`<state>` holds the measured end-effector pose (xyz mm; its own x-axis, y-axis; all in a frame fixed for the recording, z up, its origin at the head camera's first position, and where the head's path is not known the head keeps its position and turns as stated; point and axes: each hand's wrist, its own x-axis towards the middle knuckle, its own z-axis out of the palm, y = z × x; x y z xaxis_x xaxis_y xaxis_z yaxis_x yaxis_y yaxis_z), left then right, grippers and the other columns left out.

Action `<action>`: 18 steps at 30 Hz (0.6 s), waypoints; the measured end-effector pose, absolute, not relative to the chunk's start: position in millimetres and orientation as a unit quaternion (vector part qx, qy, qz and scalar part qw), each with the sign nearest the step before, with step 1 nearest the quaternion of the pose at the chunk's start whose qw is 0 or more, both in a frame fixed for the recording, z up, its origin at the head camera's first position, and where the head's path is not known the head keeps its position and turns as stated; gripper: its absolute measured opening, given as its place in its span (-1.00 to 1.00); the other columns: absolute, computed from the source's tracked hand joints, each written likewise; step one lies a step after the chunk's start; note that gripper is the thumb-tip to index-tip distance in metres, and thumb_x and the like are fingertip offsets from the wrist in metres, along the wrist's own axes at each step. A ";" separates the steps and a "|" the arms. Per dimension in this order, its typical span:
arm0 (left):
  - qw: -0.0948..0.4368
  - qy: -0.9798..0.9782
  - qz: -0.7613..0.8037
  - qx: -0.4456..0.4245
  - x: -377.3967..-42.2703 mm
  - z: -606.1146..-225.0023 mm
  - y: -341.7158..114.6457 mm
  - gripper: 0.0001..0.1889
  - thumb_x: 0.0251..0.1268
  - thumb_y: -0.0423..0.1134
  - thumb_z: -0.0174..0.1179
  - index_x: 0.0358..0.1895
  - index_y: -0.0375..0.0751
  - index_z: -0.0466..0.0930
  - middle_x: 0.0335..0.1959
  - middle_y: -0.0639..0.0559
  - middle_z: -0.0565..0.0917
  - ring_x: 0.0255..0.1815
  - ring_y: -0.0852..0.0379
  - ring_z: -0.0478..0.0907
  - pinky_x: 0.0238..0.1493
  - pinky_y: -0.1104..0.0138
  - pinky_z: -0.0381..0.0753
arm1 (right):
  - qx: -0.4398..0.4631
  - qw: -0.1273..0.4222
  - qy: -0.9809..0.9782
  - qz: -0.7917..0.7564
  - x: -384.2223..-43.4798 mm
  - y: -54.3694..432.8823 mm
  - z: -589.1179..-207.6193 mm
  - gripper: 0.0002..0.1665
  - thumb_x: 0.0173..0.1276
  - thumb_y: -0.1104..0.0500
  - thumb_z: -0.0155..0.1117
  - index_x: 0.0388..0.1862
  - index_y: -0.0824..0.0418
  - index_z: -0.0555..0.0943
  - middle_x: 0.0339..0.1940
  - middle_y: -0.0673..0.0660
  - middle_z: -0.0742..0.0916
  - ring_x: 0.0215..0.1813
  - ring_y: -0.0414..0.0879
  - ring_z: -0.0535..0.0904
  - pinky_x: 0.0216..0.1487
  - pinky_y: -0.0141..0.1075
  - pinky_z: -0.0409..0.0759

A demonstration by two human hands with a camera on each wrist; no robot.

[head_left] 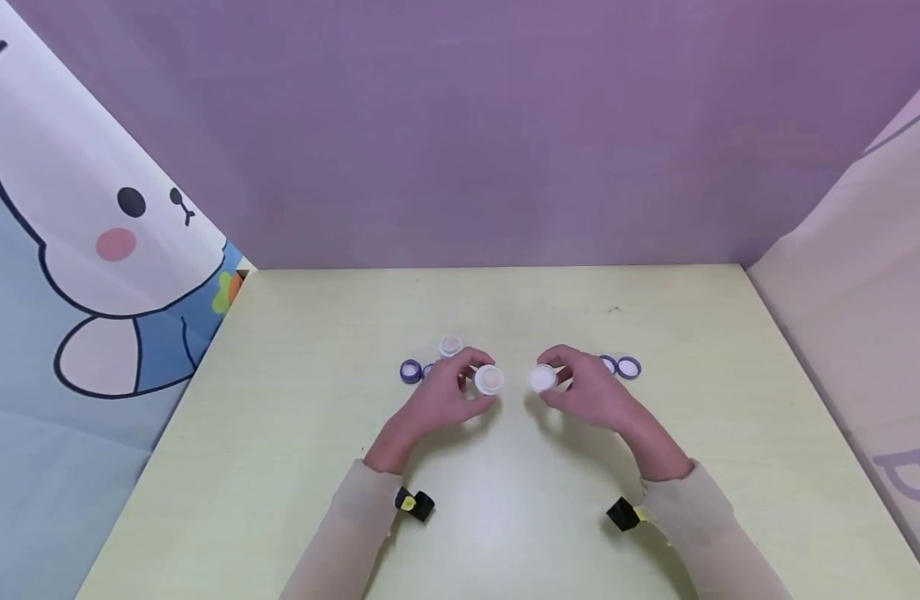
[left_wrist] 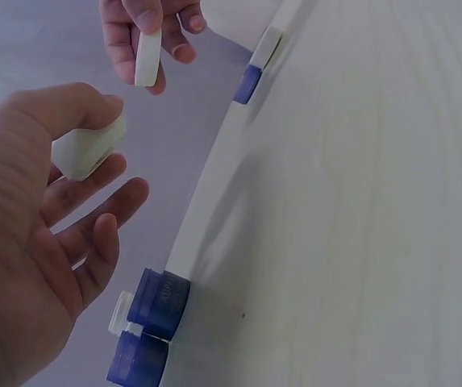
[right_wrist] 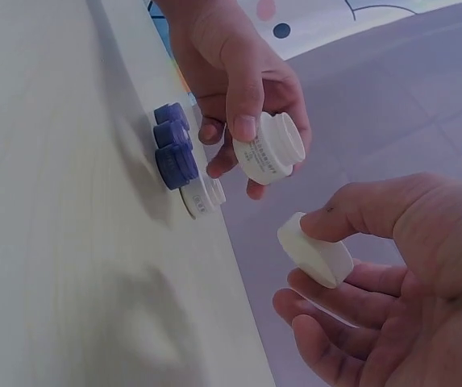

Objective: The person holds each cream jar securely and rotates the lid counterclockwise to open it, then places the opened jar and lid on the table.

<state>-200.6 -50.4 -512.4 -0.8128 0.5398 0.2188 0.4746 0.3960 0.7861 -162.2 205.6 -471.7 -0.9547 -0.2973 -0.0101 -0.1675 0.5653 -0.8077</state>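
Observation:
Above the middle of the table my left hand (head_left: 448,393) holds a small white jar (right_wrist: 264,151) between thumb and fingers. Its threaded neck is uncovered, and dark print shows on its side. Facing it across a narrow gap, my right hand (head_left: 591,392) pinches a round white lid (right_wrist: 317,251) by its edge. The lid's hollow side is turned up in the head view. Beside the left hand stand blue jars (left_wrist: 158,304) and another white jar (head_left: 450,346), partly hidden by that hand in the head view.
Two blue-rimmed lids, one of them the outer lid (head_left: 628,367), lie behind the right hand. A white lid (left_wrist: 266,47) lies by them in the left wrist view. The pale wooden table (head_left: 460,517) meets a purple backdrop (head_left: 497,142) at its far edge; printed cloths hang at both sides.

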 end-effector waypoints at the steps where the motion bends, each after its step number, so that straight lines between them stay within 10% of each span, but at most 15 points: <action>1: 0.032 0.836 0.455 0.306 -201.2 -512.4 -50.2 -0.54 0.00 -0.25 0.49 0.01 -0.01 0.55 -0.13 0.23 0.57 -0.18 0.06 0.52 -0.23 0.15 0.58 | -0.132 0.073 0.884 -0.442 -162.1 206.3 -471.3 -0.47 0.16 0.31 0.42 0.14 0.29 0.53 -0.09 0.14 0.68 -0.12 0.04 0.60 -0.29 -0.25 0.60; 18: 0.006 0.831 0.463 0.308 -207.9 -504.1 -66.4 -0.51 -0.06 -0.22 0.54 0.02 -0.09 0.62 -0.24 0.17 0.51 -0.21 -0.07 0.50 -0.19 0.07 0.56 | -0.109 0.025 0.909 -0.402 -154.8 215.8 -462.3 -0.52 0.06 0.24 0.53 0.00 0.28 0.63 -0.12 0.15 0.65 -0.08 0.09 0.53 -0.10 -0.12 0.50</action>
<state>-207.9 -66.4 -504.1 -0.8107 0.5166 0.2755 0.5062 0.3823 0.7730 -154.8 215.8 -462.3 -0.9748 -0.2190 0.0420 -0.1783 0.6530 -0.7361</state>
